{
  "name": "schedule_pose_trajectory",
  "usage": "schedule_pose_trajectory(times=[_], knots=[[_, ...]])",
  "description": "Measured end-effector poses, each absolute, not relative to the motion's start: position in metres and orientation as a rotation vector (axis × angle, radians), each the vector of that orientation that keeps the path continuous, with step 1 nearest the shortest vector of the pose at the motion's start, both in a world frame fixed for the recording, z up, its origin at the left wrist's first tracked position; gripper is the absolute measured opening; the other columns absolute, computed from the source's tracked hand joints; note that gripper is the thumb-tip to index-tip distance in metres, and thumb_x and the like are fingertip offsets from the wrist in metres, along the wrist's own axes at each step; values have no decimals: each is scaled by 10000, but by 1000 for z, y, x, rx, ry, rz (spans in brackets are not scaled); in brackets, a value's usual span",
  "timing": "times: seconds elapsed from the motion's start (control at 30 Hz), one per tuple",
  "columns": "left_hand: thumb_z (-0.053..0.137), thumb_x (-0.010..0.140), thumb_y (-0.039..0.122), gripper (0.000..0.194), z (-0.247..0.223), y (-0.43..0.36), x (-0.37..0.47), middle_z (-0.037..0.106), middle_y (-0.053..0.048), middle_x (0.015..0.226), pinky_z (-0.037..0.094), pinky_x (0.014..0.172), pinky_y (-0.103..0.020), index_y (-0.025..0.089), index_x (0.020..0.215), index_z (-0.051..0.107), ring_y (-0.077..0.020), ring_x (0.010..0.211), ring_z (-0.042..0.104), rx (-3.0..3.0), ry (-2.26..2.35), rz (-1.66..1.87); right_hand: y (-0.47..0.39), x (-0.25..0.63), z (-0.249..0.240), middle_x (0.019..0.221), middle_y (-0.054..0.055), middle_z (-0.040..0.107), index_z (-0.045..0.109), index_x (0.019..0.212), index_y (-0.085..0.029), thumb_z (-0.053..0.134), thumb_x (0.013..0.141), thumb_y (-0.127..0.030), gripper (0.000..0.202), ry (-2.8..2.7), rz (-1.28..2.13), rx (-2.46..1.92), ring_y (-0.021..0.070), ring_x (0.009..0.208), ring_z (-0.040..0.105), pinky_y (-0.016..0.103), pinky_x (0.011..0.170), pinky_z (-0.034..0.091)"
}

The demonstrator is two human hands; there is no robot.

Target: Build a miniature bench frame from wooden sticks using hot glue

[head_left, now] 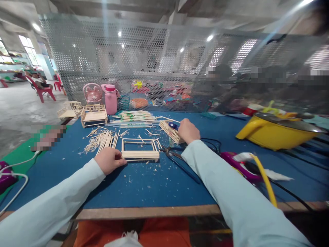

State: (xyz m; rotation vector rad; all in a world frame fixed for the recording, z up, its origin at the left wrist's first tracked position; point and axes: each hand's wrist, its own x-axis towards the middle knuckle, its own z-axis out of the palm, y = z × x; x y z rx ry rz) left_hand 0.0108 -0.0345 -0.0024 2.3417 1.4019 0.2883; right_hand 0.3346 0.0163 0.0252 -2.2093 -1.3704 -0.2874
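A small frame of pale wooden sticks [140, 155] stands on the blue table mat. At its left front corner is my left hand [108, 161], thumb and fingers closed against the frame's end. My right hand [189, 131] is farther back and to the right, its fingers wrapped round a dark blue tool [173, 126] beside a bundle of sticks [169, 131]. Black-handled pliers [177, 156] lie between the frame and my right forearm. Behind my left hand are loose sticks [108, 140] and a heap of small offcuts [93, 143].
Two finished-looking stick models [94, 115] and a pink flask [111, 99] stand at the back left. On the right are a yellow pan [277, 132] and a purple device [240, 166] with cables. A perforated metal screen [154, 61] rises behind the table.
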Motion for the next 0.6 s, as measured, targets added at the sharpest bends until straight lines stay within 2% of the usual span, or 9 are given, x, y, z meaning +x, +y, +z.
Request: schedule_pose_trajectory(times=[0.13,0.23,0.33,0.47,0.6], knots=[[508,696,423,289,1,-36,8,540,9,540,312,503,-222,164,614,609,-117,521,468,2341,1416,254,-10,325,41,961,150,587,510,930,-130,242,875,-201,282,-1278,-463,-2001,216,914,539,307,737,401],[568,641,420,279,4,-34,3,569,16,565,339,502,-215,162,726,627,-119,516,494,2276,1408,192,-40,306,39,762,59,613,557,831,-169,380,851,-309,226,-1470,-379,-1523,169,700,562,267,638,421],[579,627,406,331,7,-27,-6,606,6,616,369,528,-217,155,838,627,-131,557,530,2257,1435,214,-59,285,24,699,27,625,586,728,-183,479,809,-286,169,-1888,-149,-1275,147,655,565,252,630,425],[445,730,318,270,9,-18,-13,647,-26,677,397,595,-229,146,805,639,-141,628,562,2270,1531,421,-61,269,9,689,38,640,612,715,-165,479,811,-243,182,-2083,-12,-1226,142,643,572,253,620,426],[441,742,309,284,8,-18,-10,668,-32,700,417,618,-238,143,810,660,-146,637,574,2250,1560,551,-57,266,8,708,42,650,618,711,-165,487,809,-241,180,-2099,1,-1239,142,657,582,251,624,428]])
